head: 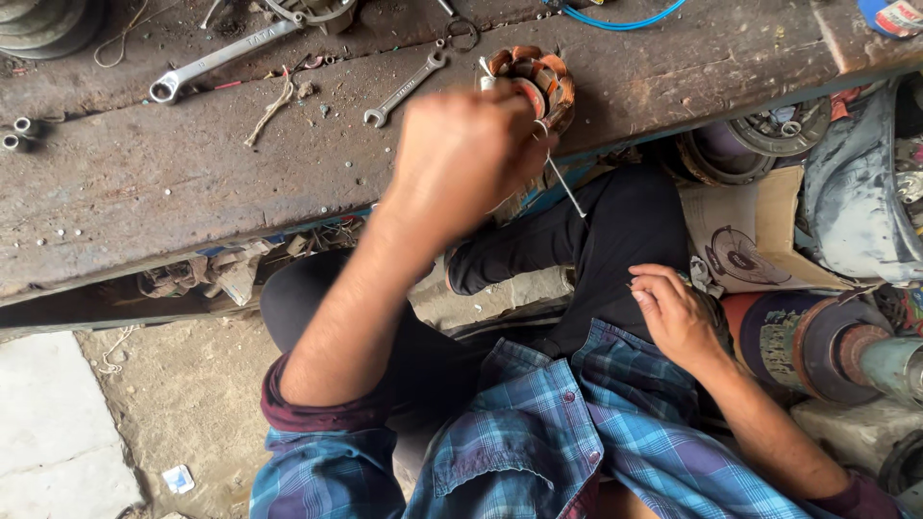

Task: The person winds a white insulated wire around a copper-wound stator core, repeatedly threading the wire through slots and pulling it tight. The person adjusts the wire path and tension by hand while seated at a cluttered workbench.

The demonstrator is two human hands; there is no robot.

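- My left hand point(461, 154) is raised at the near edge of the wooden workbench point(144, 183), fingers curled shut against a copper-wound motor stator point(534, 82); motion blur hides exactly what it grips.
- A thin white strand point(565, 187) hangs down just below that fist.
- My right hand point(678, 317) rests low on my dark trousers, fingertips pinched together, what they hold too small to tell.
- A small spanner point(406, 89) lies just left of the stator, a larger one point(226, 60) farther left.
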